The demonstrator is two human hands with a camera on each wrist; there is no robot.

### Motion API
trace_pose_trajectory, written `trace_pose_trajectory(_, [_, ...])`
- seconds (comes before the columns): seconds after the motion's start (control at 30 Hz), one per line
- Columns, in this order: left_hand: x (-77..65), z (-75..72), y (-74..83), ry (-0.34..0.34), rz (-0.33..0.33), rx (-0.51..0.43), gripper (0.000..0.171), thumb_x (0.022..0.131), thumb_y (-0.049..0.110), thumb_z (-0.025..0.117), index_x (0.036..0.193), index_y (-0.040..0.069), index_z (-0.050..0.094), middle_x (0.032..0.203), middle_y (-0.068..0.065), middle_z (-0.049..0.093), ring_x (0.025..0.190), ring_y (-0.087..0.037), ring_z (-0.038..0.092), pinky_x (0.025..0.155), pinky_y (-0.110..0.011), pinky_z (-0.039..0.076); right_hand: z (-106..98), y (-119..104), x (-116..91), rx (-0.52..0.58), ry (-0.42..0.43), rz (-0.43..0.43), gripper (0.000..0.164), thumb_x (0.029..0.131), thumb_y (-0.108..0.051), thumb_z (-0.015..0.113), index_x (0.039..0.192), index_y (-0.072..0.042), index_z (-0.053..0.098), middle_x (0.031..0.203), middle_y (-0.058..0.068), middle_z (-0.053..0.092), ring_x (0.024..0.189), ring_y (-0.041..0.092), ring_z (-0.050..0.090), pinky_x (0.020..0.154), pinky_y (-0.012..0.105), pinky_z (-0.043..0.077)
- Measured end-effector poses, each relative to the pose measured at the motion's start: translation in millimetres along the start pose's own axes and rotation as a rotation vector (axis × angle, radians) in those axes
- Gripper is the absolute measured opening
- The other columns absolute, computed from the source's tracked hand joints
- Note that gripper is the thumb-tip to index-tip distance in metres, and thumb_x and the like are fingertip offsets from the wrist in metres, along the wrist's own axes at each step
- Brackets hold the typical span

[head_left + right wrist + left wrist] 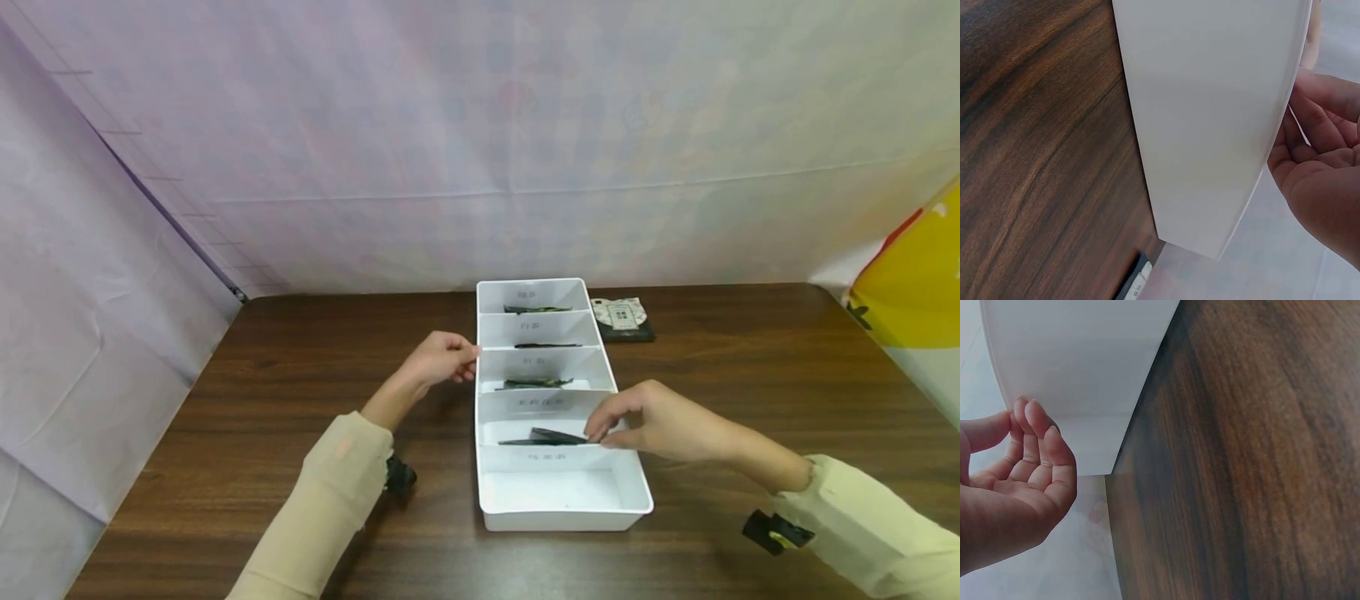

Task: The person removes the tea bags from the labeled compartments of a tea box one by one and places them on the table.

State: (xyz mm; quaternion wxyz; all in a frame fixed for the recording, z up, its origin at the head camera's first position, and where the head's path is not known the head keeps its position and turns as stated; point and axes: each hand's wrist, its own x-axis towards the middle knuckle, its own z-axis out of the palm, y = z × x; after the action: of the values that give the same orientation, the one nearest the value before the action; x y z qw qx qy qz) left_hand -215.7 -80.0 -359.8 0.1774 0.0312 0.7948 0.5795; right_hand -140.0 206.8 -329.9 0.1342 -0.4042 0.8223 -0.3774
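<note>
A long white divided box stands on the table, its compartments in a row with printed labels on the dividers. At the left rim, my left hand pinches the edge between thumb and fingers; the left wrist view shows this hand by the box's outer wall. My right hand reaches over the right rim and pinches a flat dark tea packet in the second compartment from the front. Another dark packet lies there. In the right wrist view, the wall hides my right fingertips.
Similar dark packets lie in the three farther compartments. A dark packet with a pale patterned label lies on the table right of the box's far end. A pale curtain hangs behind the brown wooden table.
</note>
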Motion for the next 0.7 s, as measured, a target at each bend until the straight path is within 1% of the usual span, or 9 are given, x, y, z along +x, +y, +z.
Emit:
trace_pose_trajectory(0.13, [-0.4,0.1,-0.4,0.001,0.014,0.007,0.019,0.093,0.007,0.051,0.090,-0.010,0.059,0.068,-0.005,0.056,0.059,-0.011,0.054,0.064,-0.030,0.049,-1,0,0,-0.003,0.011,0.003,0.015,0.079,0.003,0.066,0.090,-0.006,0.069,0.087,-0.001,0.068,0.078,0.014,0.062,0.071,0.028,0.051])
trace_pose_trajectory(0.37, [-0.8,0.4,-1.0,0.002,0.026,0.016,0.020,0.093,0.007,0.052,0.090,-0.011,0.059,0.067,-0.005,0.056,0.059,-0.012,0.054,0.061,-0.028,0.048,-4,0,1,-0.012,0.045,0.044,0.015,0.080,0.003,0.066,0.090,-0.007,0.069,0.087,-0.002,0.068,0.078,0.012,0.062,0.068,0.028,0.052])
trace_pose_trajectory(0.47, [-0.8,0.5,-1.1,0.003,0.026,0.015,0.020,0.093,0.007,0.052,0.091,-0.011,0.059,0.068,-0.005,0.056,0.059,-0.012,0.054,0.060,-0.027,0.048,-7,1,1,-0.027,0.068,0.045,0.016,0.079,0.003,0.066,0.090,-0.008,0.069,0.087,-0.002,0.068,0.078,0.011,0.063,0.066,0.028,0.052])
trace_pose_trajectory(0.57, [-0.9,0.7,-0.6,0.003,0.025,0.016,0.020,0.093,0.007,0.052,0.091,-0.011,0.060,0.067,-0.005,0.056,0.059,-0.012,0.054,0.060,-0.026,0.048,-9,1,2,-0.045,0.084,0.041,0.016,0.079,0.004,0.066,0.090,-0.007,0.069,0.086,-0.002,0.068,0.078,0.010,0.063,0.066,0.028,0.052])
trace_pose_trajectory(0.7, [-0.7,0.8,-0.9,0.002,0.024,0.014,0.019,0.092,0.006,0.052,0.091,-0.011,0.059,0.067,-0.004,0.055,0.058,-0.011,0.054,0.060,-0.026,0.048,-12,1,4,-0.064,0.099,0.050,0.016,0.079,0.004,0.067,0.091,-0.007,0.070,0.088,-0.002,0.068,0.079,0.012,0.063,0.068,0.026,0.052])
